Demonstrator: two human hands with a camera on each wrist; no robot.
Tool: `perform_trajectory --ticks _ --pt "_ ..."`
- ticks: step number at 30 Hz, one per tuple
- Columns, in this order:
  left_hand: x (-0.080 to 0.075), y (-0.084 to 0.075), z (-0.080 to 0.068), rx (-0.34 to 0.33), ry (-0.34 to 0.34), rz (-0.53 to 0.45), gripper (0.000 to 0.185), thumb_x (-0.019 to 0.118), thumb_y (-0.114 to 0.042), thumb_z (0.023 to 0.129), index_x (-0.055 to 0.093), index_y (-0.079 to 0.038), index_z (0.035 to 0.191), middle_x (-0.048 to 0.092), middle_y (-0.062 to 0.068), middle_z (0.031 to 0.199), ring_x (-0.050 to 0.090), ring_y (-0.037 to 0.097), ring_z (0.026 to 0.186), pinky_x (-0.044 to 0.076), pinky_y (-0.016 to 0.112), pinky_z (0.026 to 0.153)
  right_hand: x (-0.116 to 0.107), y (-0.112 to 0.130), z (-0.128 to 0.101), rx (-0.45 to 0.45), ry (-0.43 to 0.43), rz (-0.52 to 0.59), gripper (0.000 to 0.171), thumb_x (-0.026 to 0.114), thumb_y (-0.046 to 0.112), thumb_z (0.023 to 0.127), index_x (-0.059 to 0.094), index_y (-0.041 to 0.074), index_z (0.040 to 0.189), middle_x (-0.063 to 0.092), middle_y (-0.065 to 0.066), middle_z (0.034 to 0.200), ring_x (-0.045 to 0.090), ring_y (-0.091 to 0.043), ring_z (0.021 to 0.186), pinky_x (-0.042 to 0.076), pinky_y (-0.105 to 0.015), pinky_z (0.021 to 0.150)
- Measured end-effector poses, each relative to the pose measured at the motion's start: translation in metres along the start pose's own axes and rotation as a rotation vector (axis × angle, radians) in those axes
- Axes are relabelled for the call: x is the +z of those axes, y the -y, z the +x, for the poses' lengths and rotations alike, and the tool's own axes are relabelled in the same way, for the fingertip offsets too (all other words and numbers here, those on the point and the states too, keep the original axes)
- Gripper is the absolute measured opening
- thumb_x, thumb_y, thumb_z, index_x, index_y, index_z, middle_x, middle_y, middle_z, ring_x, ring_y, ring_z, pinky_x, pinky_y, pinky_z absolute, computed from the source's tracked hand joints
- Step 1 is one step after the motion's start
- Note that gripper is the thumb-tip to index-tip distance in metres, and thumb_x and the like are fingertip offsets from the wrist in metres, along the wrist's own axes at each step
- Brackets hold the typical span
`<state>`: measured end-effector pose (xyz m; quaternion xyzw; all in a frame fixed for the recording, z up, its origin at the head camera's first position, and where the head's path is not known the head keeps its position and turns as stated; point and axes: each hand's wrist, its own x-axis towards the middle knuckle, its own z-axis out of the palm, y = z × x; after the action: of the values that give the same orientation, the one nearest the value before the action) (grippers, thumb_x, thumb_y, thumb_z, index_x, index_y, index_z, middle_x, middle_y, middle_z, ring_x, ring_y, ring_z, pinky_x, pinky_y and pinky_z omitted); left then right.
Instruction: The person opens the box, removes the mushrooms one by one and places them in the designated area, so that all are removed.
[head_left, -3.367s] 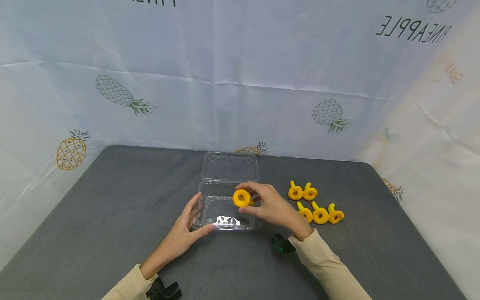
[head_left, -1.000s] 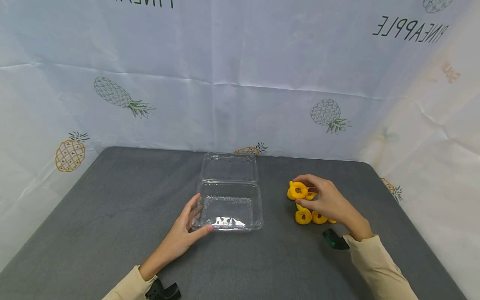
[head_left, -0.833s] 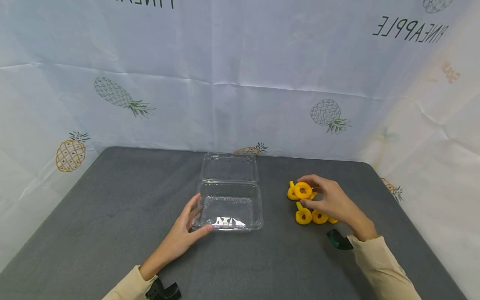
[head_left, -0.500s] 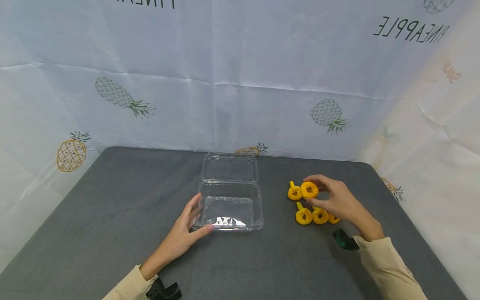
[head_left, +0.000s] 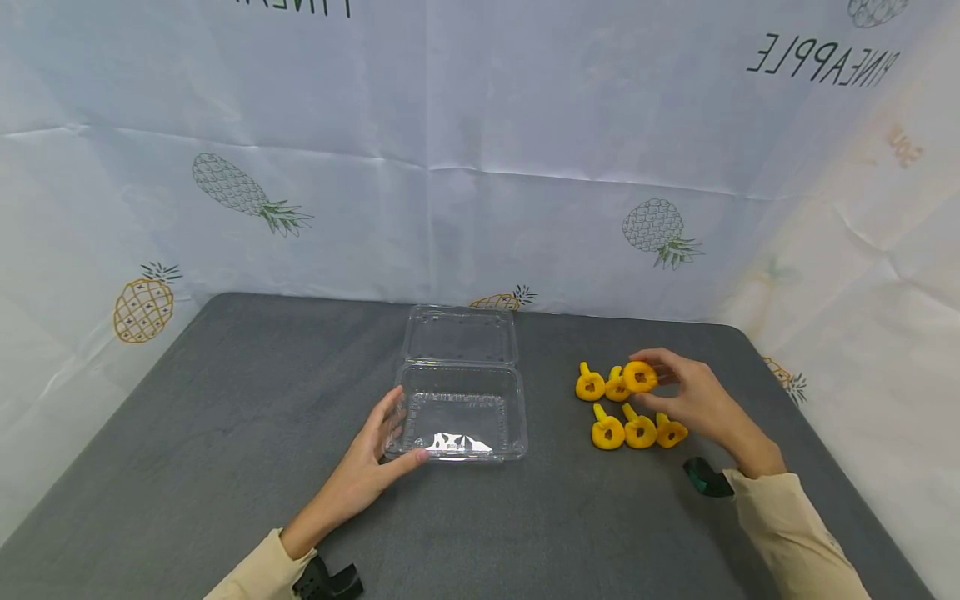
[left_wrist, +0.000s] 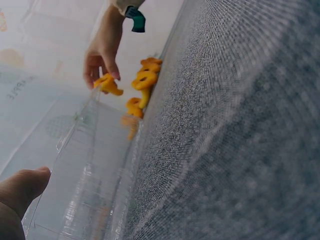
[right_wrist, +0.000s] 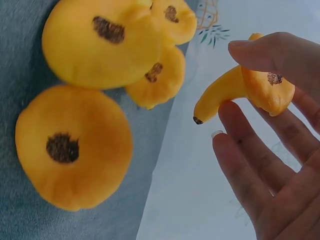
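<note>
My right hand pinches a small yellow gourd between thumb and fingers, its flat end with the brown scar towards me. In the right wrist view, the held gourd shows a bent neck with a dark tip. Two gourds lie just left of that hand, the nearer one partly overlapped by the held gourd. Three more form a row in front. My left hand grips the near-left corner of a clear plastic container, thumb on its front rim, fingers along its left side.
The container's hinged lid lies folded back on the grey table. Behind the table hangs a white cloth printed with pineapples. A dark wrist strap sits below the right hand.
Over 3.4 s my right hand has carried the gourd from above the container to the right. In the last second it slid further right along the back row. My left hand stays put.
</note>
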<state>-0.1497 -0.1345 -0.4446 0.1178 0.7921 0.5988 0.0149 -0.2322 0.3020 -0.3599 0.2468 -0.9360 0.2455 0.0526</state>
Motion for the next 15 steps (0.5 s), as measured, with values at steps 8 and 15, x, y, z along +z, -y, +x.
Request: perform_trajectory --ticks 8,15 --pt "0.0 0.0 0.0 -0.019 0.005 0.001 0.092 0.073 -0.025 0.092 0.011 -0.013 0.159 0.011 0.019 0.166 0.023 0.044 0.15 0.028 0.056 0.12 -0.001 -0.012 -0.002 0.022 0.01 -0.036 0.049 0.078 0.0 0.081 0.058 0.002 0.126 0.066 -0.018 0.119 0.066 -0.035 0.099 0.058 -0.05 0.083" --pt "0.0 0.0 0.0 -0.011 0.002 0.001 0.092 0.073 -0.025 0.092 0.012 -0.012 0.159 0.012 0.02 0.165 0.023 0.043 0.15 0.028 0.054 0.119 -0.001 -0.023 -0.002 0.046 0.043 -0.049 0.048 0.078 -0.002 0.081 0.058 -0.001 0.125 0.066 -0.021 0.117 0.066 -0.038 0.1 0.058 -0.05 0.081"
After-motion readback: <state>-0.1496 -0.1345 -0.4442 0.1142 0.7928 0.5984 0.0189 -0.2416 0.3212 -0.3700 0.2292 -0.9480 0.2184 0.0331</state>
